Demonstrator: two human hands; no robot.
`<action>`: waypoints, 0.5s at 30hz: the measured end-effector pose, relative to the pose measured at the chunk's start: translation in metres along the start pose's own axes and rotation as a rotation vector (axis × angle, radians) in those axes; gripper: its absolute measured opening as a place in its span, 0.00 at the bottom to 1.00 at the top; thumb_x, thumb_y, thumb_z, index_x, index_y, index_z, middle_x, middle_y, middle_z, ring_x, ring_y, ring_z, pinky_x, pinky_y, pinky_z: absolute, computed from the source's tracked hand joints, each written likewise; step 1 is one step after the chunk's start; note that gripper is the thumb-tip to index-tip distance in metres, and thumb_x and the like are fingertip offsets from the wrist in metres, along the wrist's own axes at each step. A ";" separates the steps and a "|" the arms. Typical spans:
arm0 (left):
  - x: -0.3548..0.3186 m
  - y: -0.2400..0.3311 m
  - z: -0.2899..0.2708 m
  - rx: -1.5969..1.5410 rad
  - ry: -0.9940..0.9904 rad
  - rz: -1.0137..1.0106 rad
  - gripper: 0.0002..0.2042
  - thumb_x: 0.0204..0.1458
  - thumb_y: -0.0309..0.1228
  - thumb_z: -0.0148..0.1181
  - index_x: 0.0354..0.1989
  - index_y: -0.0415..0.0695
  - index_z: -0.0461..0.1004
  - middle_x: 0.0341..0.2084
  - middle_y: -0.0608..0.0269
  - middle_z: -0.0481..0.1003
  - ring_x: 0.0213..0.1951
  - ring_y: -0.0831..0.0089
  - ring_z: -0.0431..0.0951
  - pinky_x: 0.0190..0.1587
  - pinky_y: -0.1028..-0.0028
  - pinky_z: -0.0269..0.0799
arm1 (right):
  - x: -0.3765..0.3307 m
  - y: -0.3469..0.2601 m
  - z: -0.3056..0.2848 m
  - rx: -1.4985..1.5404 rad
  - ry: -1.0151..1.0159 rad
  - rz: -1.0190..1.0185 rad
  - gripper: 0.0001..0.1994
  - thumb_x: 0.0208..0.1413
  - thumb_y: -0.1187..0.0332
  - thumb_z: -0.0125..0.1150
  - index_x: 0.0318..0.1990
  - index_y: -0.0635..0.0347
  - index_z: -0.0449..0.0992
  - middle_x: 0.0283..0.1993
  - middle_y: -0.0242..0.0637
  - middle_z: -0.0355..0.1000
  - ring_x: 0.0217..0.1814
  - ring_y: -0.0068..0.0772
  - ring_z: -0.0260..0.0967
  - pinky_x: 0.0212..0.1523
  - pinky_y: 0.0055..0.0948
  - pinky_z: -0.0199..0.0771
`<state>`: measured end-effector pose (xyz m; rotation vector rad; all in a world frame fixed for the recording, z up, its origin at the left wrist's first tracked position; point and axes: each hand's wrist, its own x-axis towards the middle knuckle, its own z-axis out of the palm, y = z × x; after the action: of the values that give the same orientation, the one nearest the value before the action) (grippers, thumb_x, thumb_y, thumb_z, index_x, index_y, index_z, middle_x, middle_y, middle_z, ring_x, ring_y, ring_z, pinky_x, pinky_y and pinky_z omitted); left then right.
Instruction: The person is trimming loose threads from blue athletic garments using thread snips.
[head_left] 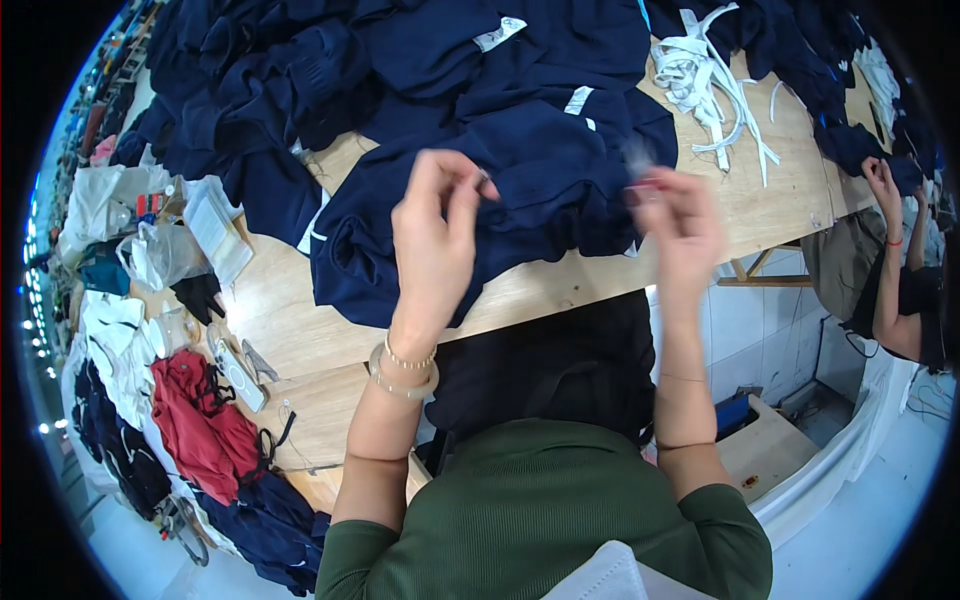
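white sewn-in label [499, 33] sat on a navy garment at the top of the pile, a tilted rectangle. second white label [578, 100] lay on the navy garment just above the hands, narrow strip, slanted. loose white tags or strips [700, 75] were heaped on the bare wood at upper right, tangled, some trailing down toward the table edge. clear plastic bags [160, 255] lay crumpled at the left end of the table, near a flat white packet [215, 230] with a paper face. cardboard box [765, 445] stood on the floor at lower right, tan, open top, a small blue item just behind it. no screens or signs were visible.
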<state>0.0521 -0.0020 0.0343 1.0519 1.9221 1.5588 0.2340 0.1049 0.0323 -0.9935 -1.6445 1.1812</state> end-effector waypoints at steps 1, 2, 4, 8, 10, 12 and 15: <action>-0.008 0.005 0.003 -0.060 -0.074 -0.004 0.02 0.55 0.17 0.50 0.35 0.36 0.68 0.23 0.61 0.75 0.26 0.77 0.76 0.31 0.79 0.70 | 0.009 0.004 -0.029 0.115 0.097 0.032 0.10 0.53 0.72 0.63 0.42 0.63 0.73 0.35 0.29 0.74 0.34 0.15 0.68 0.33 0.17 0.68; -0.017 0.005 0.009 -0.064 -0.198 0.026 0.04 0.55 0.17 0.51 0.36 0.36 0.70 0.25 0.62 0.75 0.27 0.78 0.76 0.31 0.79 0.70 | 0.020 0.013 -0.063 0.230 0.088 0.107 0.10 0.54 0.74 0.61 0.43 0.64 0.72 0.36 0.30 0.73 0.36 0.16 0.68 0.36 0.17 0.68; -0.032 0.004 0.021 0.057 -0.387 0.093 0.06 0.51 0.17 0.55 0.38 0.37 0.73 0.26 0.61 0.74 0.28 0.74 0.77 0.33 0.77 0.71 | 0.032 0.028 -0.113 0.348 0.075 0.186 0.10 0.55 0.75 0.59 0.44 0.65 0.72 0.37 0.31 0.73 0.38 0.17 0.68 0.39 0.18 0.68; -0.036 -0.004 0.058 0.274 -0.355 0.421 0.06 0.49 0.19 0.58 0.35 0.38 0.72 0.24 0.59 0.70 0.24 0.70 0.73 0.31 0.74 0.70 | 0.023 0.057 -0.144 -0.685 0.094 -0.092 0.11 0.57 0.74 0.57 0.47 0.65 0.70 0.37 0.31 0.71 0.36 0.18 0.66 0.38 0.18 0.66; -0.036 -0.005 0.077 0.284 -0.186 0.451 0.07 0.48 0.19 0.60 0.36 0.39 0.71 0.23 0.61 0.69 0.22 0.72 0.70 0.28 0.74 0.68 | 0.013 0.057 -0.139 -0.196 0.093 0.123 0.11 0.57 0.74 0.58 0.47 0.65 0.70 0.39 0.31 0.70 0.38 0.16 0.65 0.38 0.17 0.64; -0.037 -0.010 0.086 0.246 -0.102 0.343 0.08 0.48 0.19 0.62 0.36 0.39 0.70 0.22 0.62 0.68 0.22 0.75 0.69 0.27 0.76 0.67 | 0.006 0.059 -0.121 -0.047 0.093 0.168 0.12 0.57 0.74 0.58 0.47 0.65 0.70 0.39 0.30 0.70 0.38 0.16 0.65 0.38 0.16 0.64; -0.037 -0.009 0.088 0.145 0.057 0.069 0.08 0.48 0.19 0.63 0.34 0.37 0.70 0.21 0.65 0.68 0.20 0.82 0.66 0.23 0.81 0.64 | -0.007 0.057 -0.083 0.106 0.021 0.185 0.11 0.53 0.74 0.62 0.45 0.61 0.72 0.36 0.26 0.70 0.36 0.16 0.65 0.36 0.16 0.63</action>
<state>0.1376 0.0229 -0.0021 1.1567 2.0850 1.5201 0.3214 0.1355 -0.0089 -1.1043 -1.4825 1.3606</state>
